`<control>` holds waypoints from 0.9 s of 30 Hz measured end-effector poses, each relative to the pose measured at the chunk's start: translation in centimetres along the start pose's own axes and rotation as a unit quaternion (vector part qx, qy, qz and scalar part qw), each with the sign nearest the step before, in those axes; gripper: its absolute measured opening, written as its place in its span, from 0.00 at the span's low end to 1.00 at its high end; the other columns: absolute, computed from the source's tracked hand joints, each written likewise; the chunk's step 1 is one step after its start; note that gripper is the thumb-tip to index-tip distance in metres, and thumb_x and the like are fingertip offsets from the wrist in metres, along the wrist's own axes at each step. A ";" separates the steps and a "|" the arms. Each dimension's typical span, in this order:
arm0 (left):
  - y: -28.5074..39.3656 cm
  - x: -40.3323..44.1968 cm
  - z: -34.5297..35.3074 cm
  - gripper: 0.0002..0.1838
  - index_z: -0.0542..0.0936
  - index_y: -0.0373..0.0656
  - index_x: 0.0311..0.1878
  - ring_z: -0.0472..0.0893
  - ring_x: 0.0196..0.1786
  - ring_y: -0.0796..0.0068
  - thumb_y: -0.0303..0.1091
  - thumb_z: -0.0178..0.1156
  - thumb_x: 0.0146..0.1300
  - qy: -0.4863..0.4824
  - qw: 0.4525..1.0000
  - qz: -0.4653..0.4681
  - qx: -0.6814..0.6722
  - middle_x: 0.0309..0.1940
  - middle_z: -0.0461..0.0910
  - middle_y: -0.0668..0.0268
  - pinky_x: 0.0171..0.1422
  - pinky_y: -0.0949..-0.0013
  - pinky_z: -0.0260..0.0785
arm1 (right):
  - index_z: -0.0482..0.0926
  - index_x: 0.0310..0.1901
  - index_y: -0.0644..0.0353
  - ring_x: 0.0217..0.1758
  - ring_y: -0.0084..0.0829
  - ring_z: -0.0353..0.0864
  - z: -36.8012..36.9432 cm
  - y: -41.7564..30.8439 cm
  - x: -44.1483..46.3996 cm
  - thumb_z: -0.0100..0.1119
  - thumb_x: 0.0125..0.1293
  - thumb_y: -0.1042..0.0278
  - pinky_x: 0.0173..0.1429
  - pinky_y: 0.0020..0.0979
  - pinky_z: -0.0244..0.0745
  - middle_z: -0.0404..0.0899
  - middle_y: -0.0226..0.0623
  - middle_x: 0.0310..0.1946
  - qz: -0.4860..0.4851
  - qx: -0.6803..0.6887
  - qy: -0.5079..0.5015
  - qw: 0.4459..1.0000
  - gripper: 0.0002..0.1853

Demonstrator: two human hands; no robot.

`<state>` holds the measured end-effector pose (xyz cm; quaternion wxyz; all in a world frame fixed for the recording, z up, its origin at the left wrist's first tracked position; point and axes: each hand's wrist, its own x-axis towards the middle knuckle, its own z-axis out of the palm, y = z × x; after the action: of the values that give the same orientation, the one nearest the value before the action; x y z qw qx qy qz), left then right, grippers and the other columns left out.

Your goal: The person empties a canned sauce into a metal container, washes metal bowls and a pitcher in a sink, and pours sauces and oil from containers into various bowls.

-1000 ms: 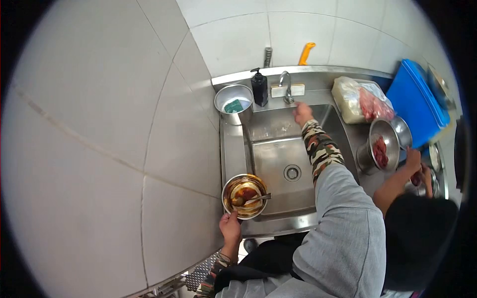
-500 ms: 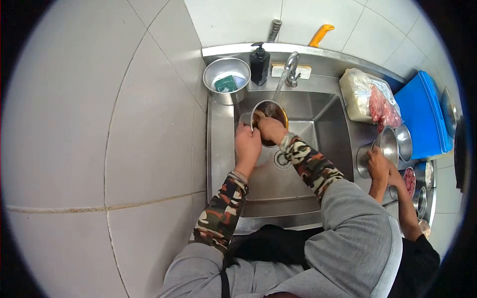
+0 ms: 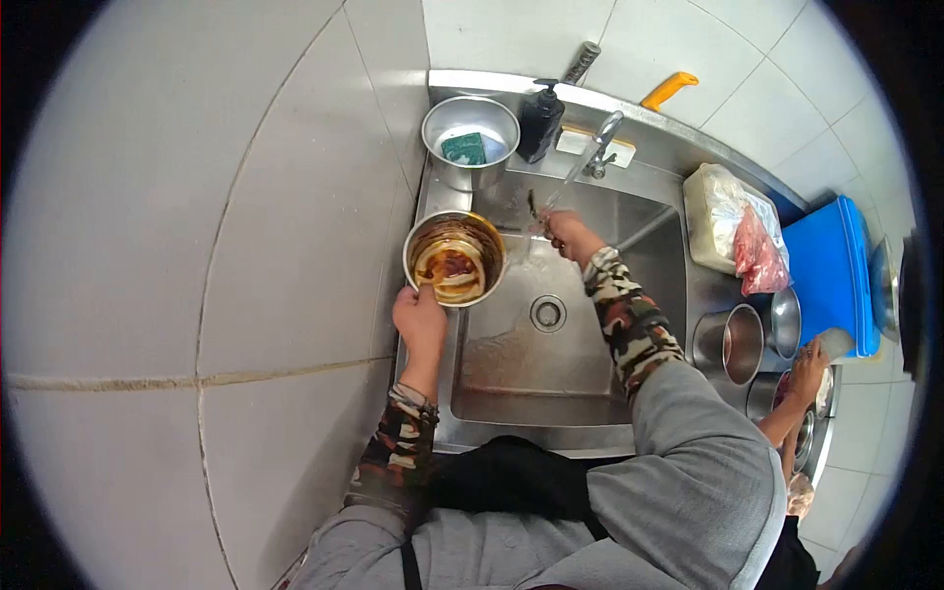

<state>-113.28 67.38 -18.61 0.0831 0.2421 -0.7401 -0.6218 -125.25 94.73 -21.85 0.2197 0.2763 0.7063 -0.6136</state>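
My left hand (image 3: pixel 420 320) grips the near rim of a round metal pot (image 3: pixel 433 236) at the sink's left edge. The pot tilts toward me, its inside smeared with brown sauce. Over the sink (image 3: pixel 501 379), my right hand (image 3: pixel 567 234) is closed under the stream from the faucet (image 3: pixel 607 128). A small dark, thin piece (image 3: pixel 532 203) sticks out beyond its fingers; what it belongs to I cannot make out. Water splashes below that hand and runs toward the drain (image 3: pixel 548 313).
A metal bowl (image 3: pixel 429 138) with a green scrub pad (image 3: pixel 463 148) and a black pump bottle (image 3: pixel 540 123) stand behind. To the right are bagged meat (image 3: pixel 759 258), a blue box (image 3: pixel 826 265) and metal pots (image 3: pixel 710 339). Another person's hand (image 3: pixel 810 374) holds something there.
My left hand has moved the pot left, out from under the water. My right hand has come out of the pot to the stream. The other person's hand has left the metal pot.
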 end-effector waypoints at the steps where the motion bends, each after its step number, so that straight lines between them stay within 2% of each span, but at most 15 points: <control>1: -0.4 -0.2 -0.4 0.15 0.75 0.32 0.26 0.72 0.23 0.75 0.35 0.57 0.63 0.003 1.000 -0.002 0.001 0.18 0.75 0.64 0.31 0.67 0.67 | 0.79 0.31 0.54 0.14 0.20 0.56 0.3 1.4 1.4 0.50 0.69 0.53 0.20 0.30 0.54 0.70 0.27 0.18 0.002 -0.002 -0.002 1.000 0.16; 3: -0.9 -0.4 -1.3 0.14 0.74 0.33 0.32 0.72 0.25 0.73 0.38 0.58 0.63 -0.002 0.993 -0.114 0.004 0.24 0.75 0.65 0.31 0.67 0.67 | 0.77 0.31 0.51 0.16 0.19 0.60 0.9 3.8 4.1 0.46 0.70 0.54 0.18 0.26 0.54 0.67 0.21 0.17 0.097 0.216 0.025 0.971 0.15; 4: 0.3 -0.8 -1.2 0.14 0.74 0.33 0.32 0.72 0.25 0.73 0.38 0.58 0.63 0.000 0.994 -0.114 0.005 0.24 0.75 0.65 0.31 0.67 0.67 | 0.76 0.34 0.53 0.17 0.21 0.64 1.5 4.8 4.3 0.46 0.69 0.65 0.19 0.26 0.59 0.72 0.25 0.20 0.066 0.298 0.007 0.952 0.09; 7: 2.0 -2.3 -1.0 0.15 0.70 0.35 0.40 0.73 0.29 0.73 0.40 0.58 0.65 0.036 0.969 -0.219 -0.108 0.30 0.73 0.64 0.30 0.67 0.68 | 0.75 0.37 0.58 0.19 0.23 0.69 2.6 5.6 5.0 0.45 0.67 0.73 0.22 0.28 0.69 0.76 0.32 0.24 0.035 0.356 0.025 0.933 0.06; 8: 1.8 -2.7 -1.1 0.17 0.69 0.37 0.43 0.74 0.31 0.73 0.43 0.56 0.66 0.038 0.961 -0.242 -0.128 0.33 0.72 0.63 0.31 0.68 0.69 | 0.74 0.39 0.65 0.21 0.26 0.72 2.3 5.7 4.9 0.44 0.65 0.78 0.27 0.29 0.75 0.78 0.38 0.29 -0.002 0.319 -0.047 0.946 0.07; 11: -0.1 -6.6 -0.9 0.25 0.69 0.36 0.46 0.75 0.34 0.72 0.53 0.52 0.68 -0.050 0.955 -0.261 -0.135 0.35 0.73 0.63 0.39 0.68 0.72 | 0.69 0.49 0.67 0.26 0.29 0.78 2.5 6.3 6.8 0.37 0.70 0.73 0.28 0.29 0.78 0.79 0.41 0.30 0.007 0.350 -0.060 0.935 0.12; 13: -2.0 -8.7 0.8 0.28 0.70 0.32 0.50 0.79 0.40 0.60 0.53 0.51 0.68 -0.291 0.941 -0.173 0.000 0.41 0.77 0.56 0.47 0.60 0.72 | 0.67 0.51 0.67 0.28 0.32 0.79 2.8 6.3 6.4 0.35 0.71 0.74 0.30 0.31 0.80 0.78 0.43 0.32 0.018 0.382 -0.043 0.923 0.13; 15: -1.1 -9.2 4.0 0.27 0.69 0.29 0.54 0.78 0.48 0.46 0.47 0.52 0.67 -0.323 0.923 0.044 0.204 0.47 0.77 0.45 0.56 0.53 0.68 | 0.66 0.52 0.68 0.30 0.35 0.81 3.4 6.3 5.8 0.34 0.71 0.74 0.33 0.34 0.81 0.78 0.44 0.33 0.027 0.414 -0.028 0.910 0.13; 17: -3.5 -7.6 9.0 0.25 0.69 0.30 0.57 0.75 0.52 0.38 0.43 0.51 0.66 -0.183 0.921 0.272 0.212 0.49 0.75 0.39 0.60 0.51 0.65 | 0.62 0.55 0.68 0.32 0.41 0.80 3.8 6.6 4.9 0.31 0.72 0.74 0.37 0.39 0.83 0.77 0.49 0.37 0.086 0.380 -0.035 0.920 0.14; 20: -6.7 -3.9 14.8 0.18 0.77 0.38 0.49 0.76 0.48 0.37 0.40 0.45 0.69 -0.046 0.925 0.261 0.273 0.39 0.79 0.41 0.56 0.49 0.66 | 0.57 0.59 0.70 0.36 0.46 0.81 3.6 6.7 3.8 0.30 0.71 0.76 0.42 0.41 0.83 0.76 0.55 0.43 0.147 0.409 -0.103 0.895 0.17; 21: -7.1 -2.3 14.9 0.15 0.77 0.40 0.46 0.78 0.40 0.41 0.40 0.47 0.68 -0.170 0.926 0.177 0.286 0.34 0.80 0.46 0.47 0.49 0.69 | 0.54 0.61 0.71 0.38 0.48 0.81 3.5 7.0 3.2 0.29 0.70 0.77 0.44 0.41 0.83 0.75 0.58 0.45 0.181 0.420 -0.136 0.879 0.19; 22: -6.9 -1.4 15.0 0.13 0.77 0.42 0.43 0.79 0.32 0.46 0.40 0.48 0.68 -0.291 0.907 0.089 0.291 0.29 0.80 0.50 0.39 0.49 0.71 | 0.58 0.58 0.76 0.40 0.46 0.81 4.4 6.4 1.4 0.29 0.69 0.77 0.46 0.40 0.82 0.76 0.59 0.45 0.120 0.370 -0.047 0.920 0.18; 23: -6.8 -1.1 15.3 0.13 0.77 0.42 0.43 0.79 0.32 0.46 0.40 0.48 0.68 -0.289 0.909 0.089 0.288 0.29 0.80 0.50 0.39 0.49 0.71 | 0.58 0.58 0.76 0.40 0.46 0.81 4.1 6.1 1.3 0.29 0.69 0.77 0.46 0.40 0.82 0.76 0.59 0.45 0.119 0.366 -0.047 0.922 0.18; 25: -5.9 -0.9 15.2 0.11 0.74 0.44 0.32 0.71 0.16 0.62 0.39 0.50 0.66 -0.267 0.918 -0.281 0.085 0.16 0.72 0.63 0.19 0.56 0.62 | 0.62 0.56 0.77 0.41 0.46 0.81 3.3 8.1 4.1 0.32 0.69 0.77 0.45 0.40 0.82 0.77 0.58 0.43 0.105 0.339 -0.087 0.931 0.17; 27: -3.7 -1.4 13.4 0.12 0.68 0.47 0.25 0.60 0.11 0.73 0.38 0.49 0.64 -0.295 0.903 -0.302 0.076 0.13 0.63 0.70 0.14 0.66 0.52 | 0.64 0.54 0.74 0.41 0.46 0.82 2.7 8.8 5.5 0.34 0.68 0.78 0.45 0.41 0.82 0.78 0.55 0.43 0.130 0.352 -0.141 0.916 0.16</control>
<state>-116.84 79.42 -24.83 -0.3491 0.2654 -0.6670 -0.6023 -123.59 93.52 -32.40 0.2830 0.3354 0.3639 -0.8216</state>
